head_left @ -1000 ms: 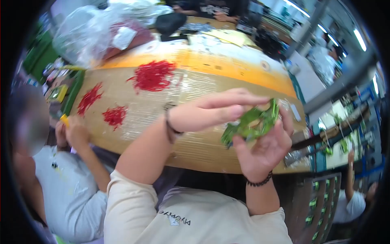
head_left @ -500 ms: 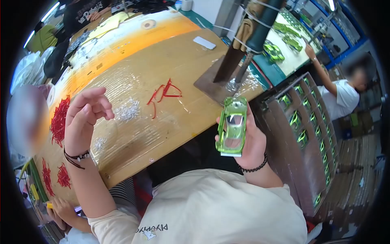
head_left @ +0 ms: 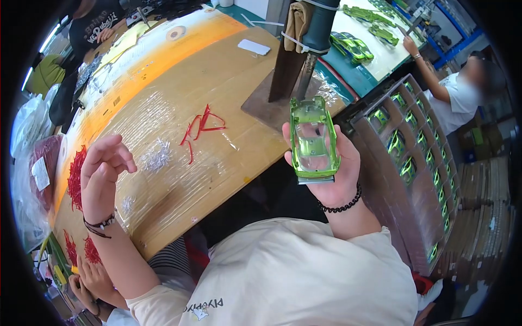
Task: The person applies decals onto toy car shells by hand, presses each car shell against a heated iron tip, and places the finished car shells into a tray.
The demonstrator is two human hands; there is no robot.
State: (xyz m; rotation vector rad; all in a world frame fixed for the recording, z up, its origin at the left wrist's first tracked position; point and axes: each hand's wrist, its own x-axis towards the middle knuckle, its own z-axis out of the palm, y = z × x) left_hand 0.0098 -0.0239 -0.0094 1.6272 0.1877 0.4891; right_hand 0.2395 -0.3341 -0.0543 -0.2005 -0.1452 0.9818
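A shiny green toy car body with clear windows rests on the palm of my right hand, whose fingers curl round its sides. Over the left part of the table my left hand is raised, fingers loosely bent and apart, with nothing in it. Beside it on the table is a small pile of silvery-white strips. Several thin red strips lie between my hands. Part of a larger red pile shows behind my left hand.
A divided tray of green car bodies stands at the right. A metal post on a plate and a white block are on the table. A co-worker's hands are at lower left; another person is at right.
The view has swung to the right. My hands have moved apart, my left hand has come off the green car body, and my right hand holds it upright, slightly higher than half a second ago.
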